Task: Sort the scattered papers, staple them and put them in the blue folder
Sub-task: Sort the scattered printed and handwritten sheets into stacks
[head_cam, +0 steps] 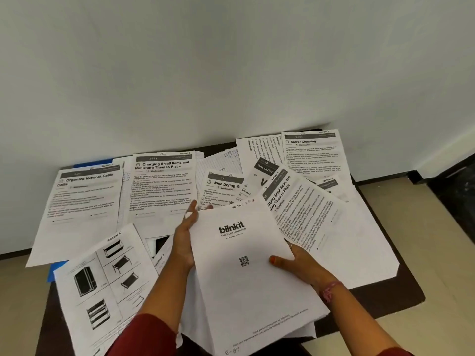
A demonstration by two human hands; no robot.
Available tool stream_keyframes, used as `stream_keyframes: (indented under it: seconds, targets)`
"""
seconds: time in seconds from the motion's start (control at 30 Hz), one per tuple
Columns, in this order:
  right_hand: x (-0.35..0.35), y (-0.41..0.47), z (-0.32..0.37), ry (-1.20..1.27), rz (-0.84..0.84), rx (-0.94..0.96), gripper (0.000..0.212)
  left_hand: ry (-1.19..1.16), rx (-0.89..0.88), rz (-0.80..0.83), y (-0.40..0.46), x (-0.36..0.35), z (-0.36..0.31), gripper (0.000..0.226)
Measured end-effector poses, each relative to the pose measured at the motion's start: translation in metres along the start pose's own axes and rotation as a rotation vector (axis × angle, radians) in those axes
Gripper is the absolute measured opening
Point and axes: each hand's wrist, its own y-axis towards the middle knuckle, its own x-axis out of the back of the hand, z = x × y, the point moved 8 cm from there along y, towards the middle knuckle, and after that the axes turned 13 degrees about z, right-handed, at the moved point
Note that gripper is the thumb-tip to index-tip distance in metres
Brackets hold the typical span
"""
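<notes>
I hold a small stack of white sheets, topped by a "blinkit" page (246, 268) with a QR code, above the dark table. My left hand (185, 237) lies flat along the stack's left edge with straight fingers. My right hand (298, 265) grips the right edge, thumb on top. Several printed papers lie scattered on the table, among them "Organize Network Cable Coils" (82, 201), "Charging Small Items" (162, 183) and "Mirror Cleaning" (312, 152). The blue folder (92, 164) peeks out under the papers at the left. No stapler is visible.
A furniture-drawing sheet (102, 286) hangs over the table's front left. The dark table (385, 296) stands against a white wall (231, 60). Beige floor shows at the right, with a dark object (457, 191) beside the wall.
</notes>
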Motion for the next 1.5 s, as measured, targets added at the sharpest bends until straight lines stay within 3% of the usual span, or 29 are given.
stream_keyframes:
  seconds: [0.17,0.3,0.43,0.5,0.67,0.87,1.2,1.5]
  targets:
    - [0.008,0.005,-0.010,0.000,0.008,-0.018,0.055,0.059,0.010,-0.008,0.016,0.000,-0.002,0.021]
    - [0.014,0.008,-0.008,-0.098,-0.032,-0.019,0.074,0.074,0.018,-0.067,0.018,0.001,0.008,0.035]
    - [0.011,0.006,-0.010,0.008,0.044,-0.040,0.058,0.209,0.003,-0.213,0.018,0.016,0.009,0.042]
    - [0.014,0.008,-0.015,0.050,0.033,-0.044,0.060,0.228,0.000,-0.230,0.018,0.018,0.008,0.040]
    - [0.017,0.011,-0.016,0.272,-0.017,0.004,0.049,0.053,0.097,-0.066,0.012,0.012,0.020,0.050]
    - [0.017,0.022,-0.022,0.484,-0.080,0.032,0.036,0.246,0.290,-0.001,-0.024,0.009,0.062,0.042]
    - [0.017,0.031,-0.018,0.359,-0.127,0.067,0.054,0.570,0.070,-0.194,-0.034,0.013,0.056,0.026]
    - [-0.004,0.036,-0.015,0.363,-0.127,0.093,0.043,0.614,0.068,-0.240,-0.054,0.038,0.048,0.023]
